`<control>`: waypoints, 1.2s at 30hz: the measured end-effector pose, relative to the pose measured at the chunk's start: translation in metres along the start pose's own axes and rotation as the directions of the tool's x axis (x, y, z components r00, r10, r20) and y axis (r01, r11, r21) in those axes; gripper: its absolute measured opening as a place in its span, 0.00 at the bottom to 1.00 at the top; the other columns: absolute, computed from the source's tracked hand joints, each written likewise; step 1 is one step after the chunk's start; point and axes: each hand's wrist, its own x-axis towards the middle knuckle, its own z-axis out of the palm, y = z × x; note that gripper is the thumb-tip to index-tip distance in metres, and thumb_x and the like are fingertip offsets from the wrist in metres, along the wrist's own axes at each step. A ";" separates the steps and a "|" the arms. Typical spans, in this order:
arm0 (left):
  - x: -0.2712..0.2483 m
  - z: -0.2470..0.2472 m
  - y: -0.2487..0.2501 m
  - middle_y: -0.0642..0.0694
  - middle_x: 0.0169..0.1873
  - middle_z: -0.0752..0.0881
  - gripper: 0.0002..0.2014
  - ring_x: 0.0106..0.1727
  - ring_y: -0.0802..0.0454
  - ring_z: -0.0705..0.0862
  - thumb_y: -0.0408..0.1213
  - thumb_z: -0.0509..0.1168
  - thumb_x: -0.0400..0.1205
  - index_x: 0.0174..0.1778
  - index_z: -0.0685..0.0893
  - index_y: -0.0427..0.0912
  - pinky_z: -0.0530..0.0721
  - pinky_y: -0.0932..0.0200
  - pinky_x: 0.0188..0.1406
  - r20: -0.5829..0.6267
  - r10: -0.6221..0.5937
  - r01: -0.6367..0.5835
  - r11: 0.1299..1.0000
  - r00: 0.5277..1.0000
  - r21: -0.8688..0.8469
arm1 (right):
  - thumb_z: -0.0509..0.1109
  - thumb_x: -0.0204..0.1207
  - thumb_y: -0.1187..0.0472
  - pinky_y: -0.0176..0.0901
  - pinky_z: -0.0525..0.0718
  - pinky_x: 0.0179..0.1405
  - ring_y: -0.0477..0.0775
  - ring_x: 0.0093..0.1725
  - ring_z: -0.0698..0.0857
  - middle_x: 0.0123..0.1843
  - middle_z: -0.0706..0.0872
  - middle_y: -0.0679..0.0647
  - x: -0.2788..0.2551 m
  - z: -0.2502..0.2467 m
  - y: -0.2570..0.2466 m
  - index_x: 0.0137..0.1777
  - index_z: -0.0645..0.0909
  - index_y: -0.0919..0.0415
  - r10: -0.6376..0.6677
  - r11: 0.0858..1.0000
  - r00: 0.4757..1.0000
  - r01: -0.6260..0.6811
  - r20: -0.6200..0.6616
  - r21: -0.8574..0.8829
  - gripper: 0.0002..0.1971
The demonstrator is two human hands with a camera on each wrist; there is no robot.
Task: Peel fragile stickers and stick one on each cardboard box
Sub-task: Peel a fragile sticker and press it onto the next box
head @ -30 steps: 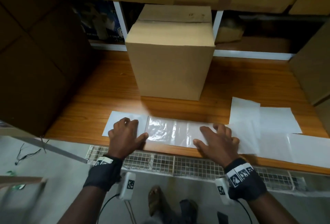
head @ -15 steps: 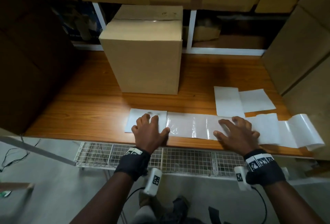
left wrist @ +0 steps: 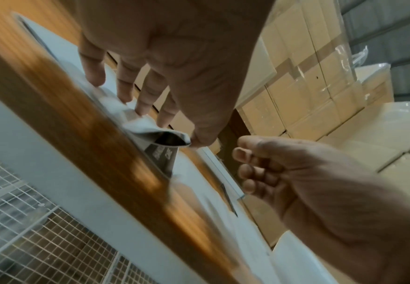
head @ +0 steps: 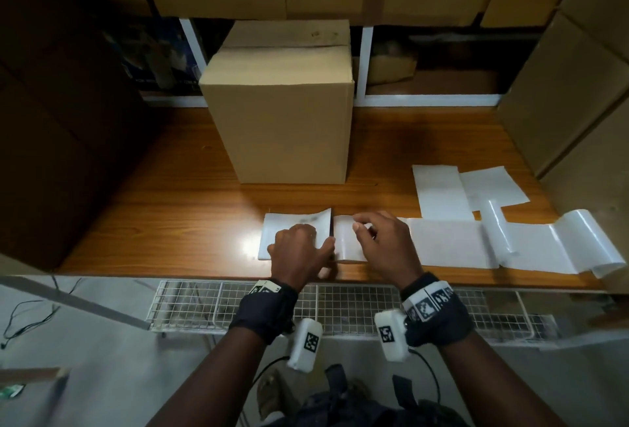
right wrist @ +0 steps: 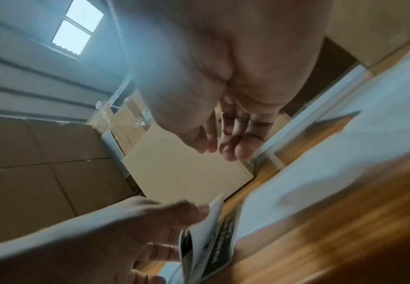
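A tall cardboard box [head: 282, 103] stands at the back middle of the wooden table [head: 170, 222]. A white sticker strip [head: 449, 243] runs along the front edge. My left hand [head: 306, 243] presses its fingers [left wrist: 123, 84] on the strip's left end sheet [head: 289, 224]. Its thumb pinches up that sheet's right edge [left wrist: 172, 134], baring black print [right wrist: 223, 234] underneath. My right hand [head: 371, 232] hovers just right of the lifted edge with loosely curled fingers [left wrist: 245, 169] and holds nothing.
Two loose white sheets [head: 442, 192] lie at the right behind the strip, whose far end [head: 585, 246] curls up. Stacked cartons [head: 578, 86] wall the right side, dark cartons [head: 61, 120] the left. A wire basket [head: 340, 304] hangs under the table's front edge.
My right hand has slid left along the strip and lifted off it, close to my left hand. My left thumb has raised the end sheet's right edge.
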 end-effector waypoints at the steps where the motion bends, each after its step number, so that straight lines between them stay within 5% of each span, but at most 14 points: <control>1: 0.002 -0.004 -0.004 0.44 0.52 0.91 0.24 0.58 0.40 0.86 0.62 0.66 0.80 0.51 0.90 0.42 0.83 0.46 0.55 0.018 0.004 -0.004 0.999 1.000 -0.040 | 0.69 0.85 0.61 0.45 0.86 0.54 0.46 0.52 0.83 0.58 0.89 0.54 0.003 0.007 -0.003 0.61 0.88 0.59 0.022 0.999 1.000 -0.022 -0.010 0.025 0.10; 5: 0.008 -0.019 -0.018 0.46 0.63 0.90 0.22 0.65 0.45 0.86 0.56 0.66 0.85 0.65 0.89 0.43 0.79 0.53 0.60 0.104 0.005 0.010 0.991 0.995 -0.136 | 0.67 0.86 0.65 0.49 0.87 0.57 0.49 0.53 0.86 0.57 0.89 0.54 0.013 0.030 -0.011 0.62 0.88 0.60 0.115 0.990 0.993 -0.115 0.004 0.079 0.11; 11: 0.007 -0.029 -0.032 0.43 0.51 0.93 0.12 0.53 0.45 0.89 0.42 0.65 0.88 0.55 0.91 0.39 0.83 0.54 0.51 0.060 0.011 0.009 0.946 0.998 -0.323 | 0.64 0.86 0.68 0.39 0.83 0.58 0.48 0.57 0.85 0.60 0.88 0.53 0.023 0.063 -0.033 0.65 0.86 0.61 0.153 0.971 0.988 -0.152 0.008 0.183 0.14; 15: 0.009 -0.027 -0.040 0.43 0.43 0.91 0.11 0.42 0.48 0.85 0.38 0.62 0.89 0.49 0.88 0.38 0.75 0.57 0.37 0.030 -0.010 0.021 0.916 1.000 -0.402 | 0.60 0.86 0.69 0.47 0.84 0.66 0.51 0.63 0.85 0.65 0.86 0.55 0.040 0.088 -0.040 0.69 0.83 0.59 0.214 0.930 0.977 -0.201 -0.010 0.308 0.17; 19: 0.010 -0.028 -0.045 0.44 0.36 0.87 0.14 0.38 0.47 0.82 0.38 0.60 0.90 0.42 0.84 0.37 0.80 0.47 0.39 0.001 -0.057 0.050 0.859 0.998 -0.510 | 0.64 0.84 0.69 0.55 0.82 0.69 0.57 0.66 0.84 0.66 0.86 0.56 0.055 0.106 -0.029 0.68 0.81 0.60 0.354 0.874 0.933 -0.357 0.069 0.331 0.15; 23: 0.010 -0.035 -0.059 0.43 0.38 0.85 0.13 0.42 0.40 0.87 0.42 0.61 0.88 0.39 0.81 0.43 0.92 0.37 0.43 0.042 -0.167 0.144 0.661 0.985 -0.736 | 0.70 0.82 0.63 0.57 0.82 0.69 0.58 0.65 0.83 0.67 0.85 0.58 0.058 0.116 -0.020 0.68 0.81 0.59 0.344 0.903 0.927 -0.370 0.148 0.217 0.15; 28: 0.007 -0.051 -0.081 0.37 0.51 0.86 0.11 0.54 0.32 0.89 0.45 0.62 0.88 0.42 0.84 0.46 0.91 0.27 0.45 0.107 -0.311 0.239 0.424 0.944 -0.874 | 0.72 0.80 0.49 0.60 0.72 0.75 0.67 0.73 0.70 0.71 0.74 0.62 0.052 0.117 -0.029 0.74 0.78 0.42 0.242 0.970 0.928 -0.225 0.284 -0.091 0.22; 32: 0.005 -0.072 -0.094 0.46 0.41 0.85 0.13 0.46 0.42 0.85 0.38 0.61 0.89 0.38 0.81 0.45 0.89 0.24 0.46 -0.009 -0.417 0.201 0.457 0.909 -0.866 | 0.71 0.75 0.31 0.58 0.63 0.76 0.65 0.75 0.62 0.78 0.65 0.55 0.046 0.119 -0.044 0.74 0.73 0.26 0.226 0.949 0.907 -0.124 0.355 -0.288 0.27; 36: 0.001 -0.091 -0.114 0.44 0.44 0.86 0.13 0.49 0.41 0.86 0.36 0.60 0.89 0.38 0.80 0.47 0.92 0.34 0.46 -0.114 -0.488 0.178 0.513 0.866 -0.840 | 0.67 0.64 0.18 0.58 0.63 0.70 0.63 0.70 0.62 0.77 0.61 0.52 0.044 0.127 -0.049 0.76 0.69 0.22 0.221 0.896 0.900 -0.035 0.375 -0.442 0.38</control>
